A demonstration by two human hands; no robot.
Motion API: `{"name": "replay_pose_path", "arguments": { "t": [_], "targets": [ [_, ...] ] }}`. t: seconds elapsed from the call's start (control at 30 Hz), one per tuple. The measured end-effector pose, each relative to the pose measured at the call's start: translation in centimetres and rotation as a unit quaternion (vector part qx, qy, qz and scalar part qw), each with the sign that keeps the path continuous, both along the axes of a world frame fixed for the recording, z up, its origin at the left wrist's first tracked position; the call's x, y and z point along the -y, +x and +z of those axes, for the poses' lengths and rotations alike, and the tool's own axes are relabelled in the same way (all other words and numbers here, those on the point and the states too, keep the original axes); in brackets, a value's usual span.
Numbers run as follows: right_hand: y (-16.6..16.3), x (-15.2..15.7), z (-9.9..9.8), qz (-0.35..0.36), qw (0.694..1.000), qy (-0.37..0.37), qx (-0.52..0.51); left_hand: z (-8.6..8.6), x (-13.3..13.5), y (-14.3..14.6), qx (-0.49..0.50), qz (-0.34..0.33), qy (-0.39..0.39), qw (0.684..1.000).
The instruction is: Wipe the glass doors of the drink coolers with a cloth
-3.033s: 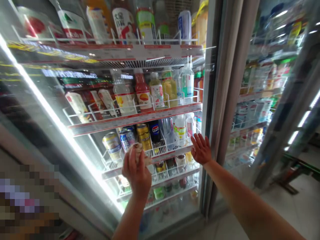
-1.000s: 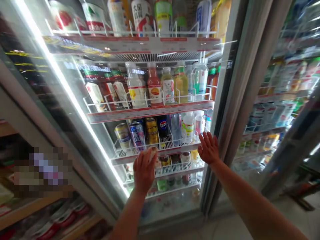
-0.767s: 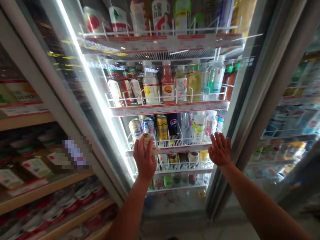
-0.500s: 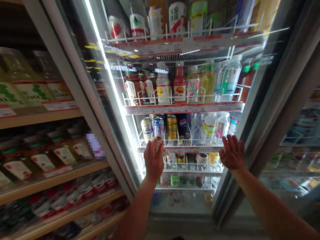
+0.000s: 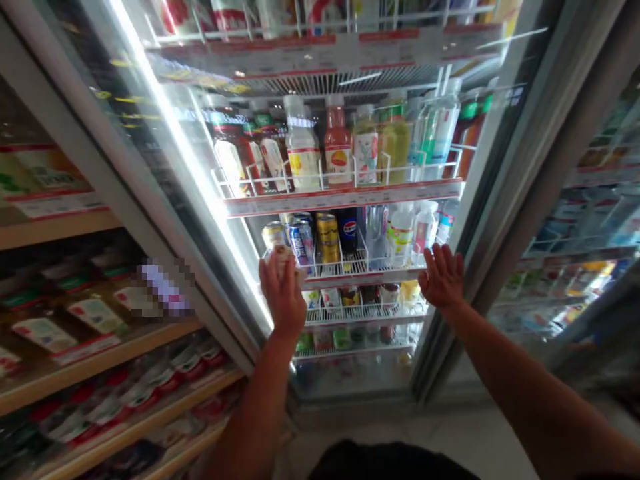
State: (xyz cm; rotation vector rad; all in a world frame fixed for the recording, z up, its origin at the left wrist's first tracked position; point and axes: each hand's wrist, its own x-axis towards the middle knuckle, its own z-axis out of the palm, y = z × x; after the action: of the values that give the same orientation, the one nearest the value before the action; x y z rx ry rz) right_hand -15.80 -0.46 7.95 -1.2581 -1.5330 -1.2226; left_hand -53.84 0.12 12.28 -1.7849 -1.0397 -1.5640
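My left hand (image 5: 283, 293) is raised before a lit drinks cooler, its fingers closed on a crumpled pale cloth (image 5: 283, 253) with brownish marks. My right hand (image 5: 443, 275) is held up near the cooler's right frame, fingers stretched out and holding nothing. Reflections suggest a glass door (image 5: 165, 173) in front of the shelves; I cannot tell whether either hand touches it. Beyond the left hand stand a blue can (image 5: 301, 241) and a gold can (image 5: 328, 237). A white-capped bottle (image 5: 425, 228) stands behind the right fingertips.
More bottles, such as a red one (image 5: 338, 143), stand behind wire rails on the cooler's shelves. A wooden shelf unit (image 5: 120, 347) with bottles and jars is at the left. Another cooler (image 5: 575, 253) stands at the right. Pale floor (image 5: 440, 427) shows below.
The view has tipped downward and shifted, so the cooler sits higher and further left. Both hands appear further left and slightly higher. The left hand still holds the cloth; the right stays spread.
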Motion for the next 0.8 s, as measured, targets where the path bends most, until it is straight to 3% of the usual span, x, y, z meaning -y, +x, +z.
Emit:
{"name": "replay_pose_path", "arguments": {
  "t": [0.1,0.23,0.3,0.37,0.47,0.53,0.63,0.73,0.8],
  "targets": [
    [-0.2,0.1,0.4,-0.002,1.0,0.001,0.002,0.7,-0.4,0.0,0.056,-0.019,-0.006,0.998],
    [-0.2,0.3,0.5,-0.01,1.0,-0.011,0.001,-3.6,1.0,2.6,-0.046,-0.053,-0.031,0.997],
    [-0.3,0.5,0.6,-0.008,1.0,-0.025,-0.006,-4.9,1.2,3.3,-0.099,-0.054,-0.035,0.993],
    [-0.5,0.6,0.6,-0.003,1.0,-0.028,-0.012,-4.1,0.7,3.1,-0.089,-0.045,-0.018,0.995],
    [-1.0,0.5,0.7,-0.002,1.0,-0.008,-0.011,-0.8,-0.6,1.9,0.003,-0.009,0.003,1.0],
    [-1.2,0.4,0.7,-0.004,1.0,0.012,-0.008,0.4,-0.9,1.7,0.047,0.007,0.003,0.999],
    [-1.4,0.1,0.5,-0.007,1.0,0.02,-0.011,-1.1,-0.2,3.5,0.054,-0.016,-0.008,0.998],
    [-1.4,-0.1,0.4,-0.01,1.0,0.014,-0.019,-3.3,0.5,5.6,-0.023,-0.064,-0.032,0.997],
    [-1.3,-0.1,0.3,-0.01,1.0,0.013,-0.018,-2.9,0.4,5.8,-0.062,-0.077,-0.026,0.995]
  ]
}}
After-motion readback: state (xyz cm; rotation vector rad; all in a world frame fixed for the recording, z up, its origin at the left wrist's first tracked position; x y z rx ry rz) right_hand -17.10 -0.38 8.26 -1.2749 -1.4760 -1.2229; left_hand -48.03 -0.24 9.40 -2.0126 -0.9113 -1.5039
